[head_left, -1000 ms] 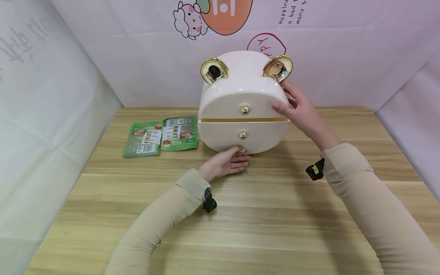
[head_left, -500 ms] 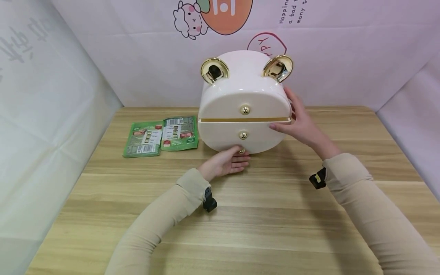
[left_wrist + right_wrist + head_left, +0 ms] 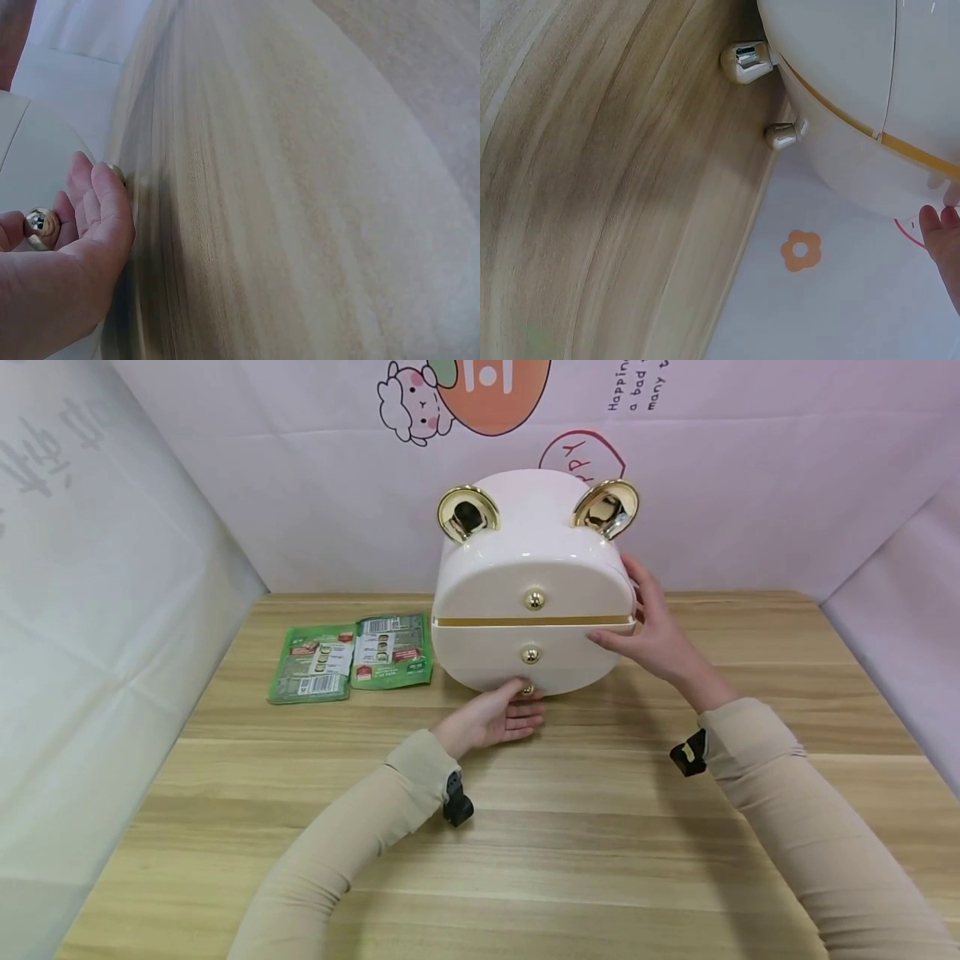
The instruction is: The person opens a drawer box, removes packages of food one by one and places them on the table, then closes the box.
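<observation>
A white rounded storage box [image 3: 540, 518] with two gold ears stands at the back of the table, its front split into an upper drawer [image 3: 487, 589] and a lower drawer [image 3: 480, 652]. A gold strip shows along the seam between them. My left hand [image 3: 491, 717] pinches the lowest gold ball [image 3: 41, 227] at the box's base between thumb and forefinger, the other fingers extended. My right hand [image 3: 656, 631] grips the box's right side, thumb on the front near the seam and fingers around the side. In the right wrist view only some fingertips [image 3: 937, 219] show.
Two green snack pouches [image 3: 313, 664] [image 3: 392, 652] lie left of the box on the wooden table [image 3: 480, 860]. Gold feet [image 3: 748, 61] show under the box in the right wrist view. A printed white cloth [image 3: 315, 485] hangs right behind it.
My right hand has slid down the box's side from under the right ear, its thumb lowering from the upper drawer to near the seam. My left hand and the box stay put.
</observation>
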Tool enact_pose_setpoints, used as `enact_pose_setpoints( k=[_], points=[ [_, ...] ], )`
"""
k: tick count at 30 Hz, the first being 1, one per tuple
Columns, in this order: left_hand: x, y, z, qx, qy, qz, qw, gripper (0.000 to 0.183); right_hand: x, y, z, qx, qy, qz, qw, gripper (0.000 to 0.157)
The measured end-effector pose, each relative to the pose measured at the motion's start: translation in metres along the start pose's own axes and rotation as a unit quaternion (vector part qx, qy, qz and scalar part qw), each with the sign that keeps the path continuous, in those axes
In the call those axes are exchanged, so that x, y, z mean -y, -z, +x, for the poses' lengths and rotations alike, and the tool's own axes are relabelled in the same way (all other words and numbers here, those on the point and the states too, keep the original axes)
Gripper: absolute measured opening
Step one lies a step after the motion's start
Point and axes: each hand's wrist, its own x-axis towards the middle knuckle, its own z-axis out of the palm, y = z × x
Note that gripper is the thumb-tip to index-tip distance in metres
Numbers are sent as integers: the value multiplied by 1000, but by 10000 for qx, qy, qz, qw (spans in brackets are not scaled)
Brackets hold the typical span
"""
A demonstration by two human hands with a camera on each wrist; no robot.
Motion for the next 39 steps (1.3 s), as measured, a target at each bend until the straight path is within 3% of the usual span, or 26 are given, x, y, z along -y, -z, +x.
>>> enact_pose_setpoints(
  k=[7,17,39],
  points=[
    [-1,1,-1,25,40,-1,10000,46,0,-2,0,-102,1,-121,9999,97],
    [1,-1,-1,-19,5,-13,10000,45,-5,-6,3,-576,285,-208,9977,87],
    [1,2,-2,-65,8,110,9999,44,-4,-1,6,-325,63,-165,9993,93]
  ],
)
